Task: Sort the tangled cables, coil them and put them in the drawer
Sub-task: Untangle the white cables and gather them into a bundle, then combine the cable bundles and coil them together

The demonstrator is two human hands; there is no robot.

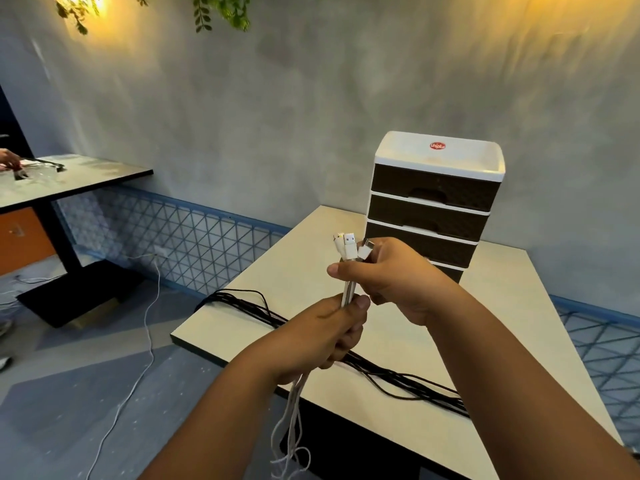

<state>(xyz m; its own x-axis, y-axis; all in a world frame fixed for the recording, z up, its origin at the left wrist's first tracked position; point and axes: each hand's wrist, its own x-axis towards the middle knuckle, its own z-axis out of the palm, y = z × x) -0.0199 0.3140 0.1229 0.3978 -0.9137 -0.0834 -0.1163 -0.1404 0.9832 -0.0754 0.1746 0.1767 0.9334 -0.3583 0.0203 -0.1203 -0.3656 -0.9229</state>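
A bundle of white cables [348, 289] stands upright between my hands above the cream table [519, 341]. My right hand [391, 278] pinches the bundle just below its white plugs [349, 245]. Lower down, my left hand [329, 334] grips the same cords, and their loose ends [291, 431] hang below it past the table's front edge. A bunch of black cables [398, 375] lies stretched across the table from the left edge to the right. The drawer unit [436, 209], white with dark brown drawers, stands at the back of the table, all visible drawers closed.
Another dark-edged table [86, 178] stands at the far left, with a person's hand [8, 159] and small items on it. A white cord [149, 341] trails over the floor from a wall socket. A blue lattice panel [194, 244] runs along the wall's base.
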